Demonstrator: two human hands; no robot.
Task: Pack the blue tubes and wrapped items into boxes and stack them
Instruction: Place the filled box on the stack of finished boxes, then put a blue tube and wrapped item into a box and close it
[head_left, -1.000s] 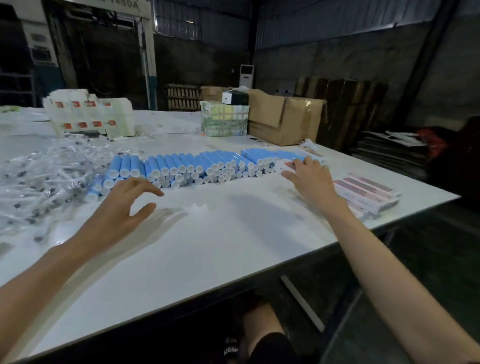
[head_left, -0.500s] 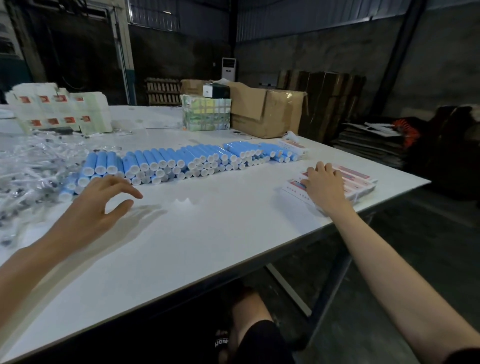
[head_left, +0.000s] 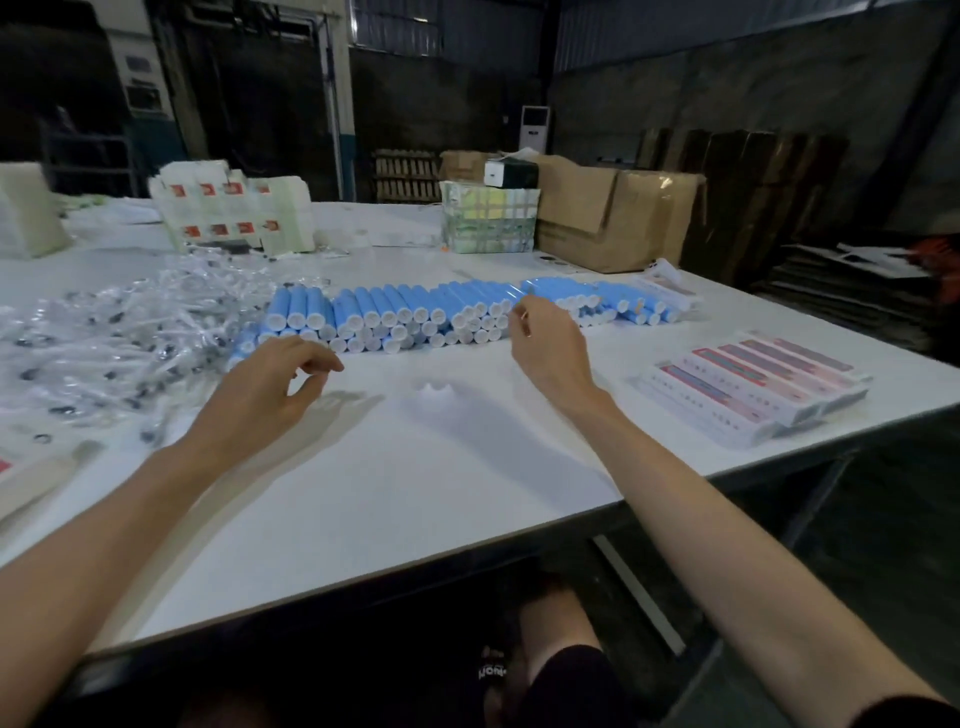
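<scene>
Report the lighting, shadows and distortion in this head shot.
Head view: the white table is the brightest area while the warehouse behind is dim; both the left hand and right hand throw soft shadows on the tabletop; the clear wrapped items glint; wide-angle stretch enlarges the forearms at the bottom corners.

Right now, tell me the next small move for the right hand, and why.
Probably close the right hand on one tube from the row of blue tubes. Its fingers reach the white caps and hold nothing, the left hand is empty too, and the red-and-white cartons lie ready to its right.
</scene>
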